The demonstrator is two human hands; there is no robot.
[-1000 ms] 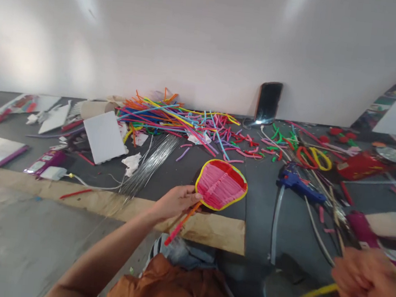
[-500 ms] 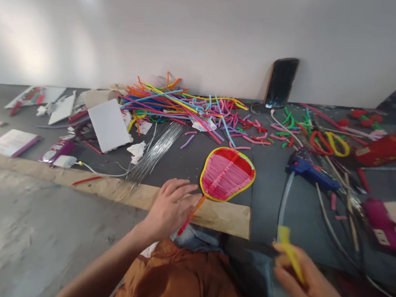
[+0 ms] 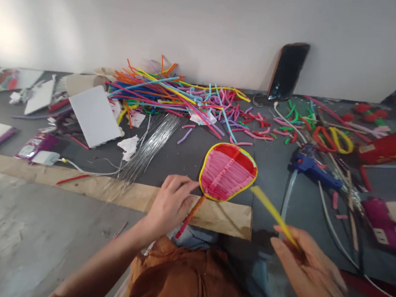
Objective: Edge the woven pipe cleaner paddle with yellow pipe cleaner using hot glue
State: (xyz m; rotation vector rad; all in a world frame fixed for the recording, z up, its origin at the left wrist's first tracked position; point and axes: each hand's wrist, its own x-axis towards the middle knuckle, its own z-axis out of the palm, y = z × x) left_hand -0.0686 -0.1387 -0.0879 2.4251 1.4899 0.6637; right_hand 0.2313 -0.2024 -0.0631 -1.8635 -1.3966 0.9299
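Observation:
A small fan (image 3: 227, 172) woven from pink and red pipe cleaners, rimmed in yellow, lies on the dark mat with its orange-red handle (image 3: 189, 217) pointing toward me. My left hand (image 3: 170, 204) pinches the fan at the base of the paddle, where the handle begins. My right hand (image 3: 309, 268), blurred, grips a yellow pipe cleaner (image 3: 273, 214) that slants up toward the fan's right edge without touching it.
A heap of coloured pipe cleaners (image 3: 175, 98) lies at the back, with a bundle of thin wires (image 3: 150, 148) and a white card (image 3: 94, 115). A blue glue gun (image 3: 312, 168), a magenta tool (image 3: 384, 224) and a phone (image 3: 287, 70) leaning on the wall are to the right.
My right hand has come in from the right edge with the yellow pipe cleaner, raising it toward the fan. The fan went from held in the air to resting on the mat.

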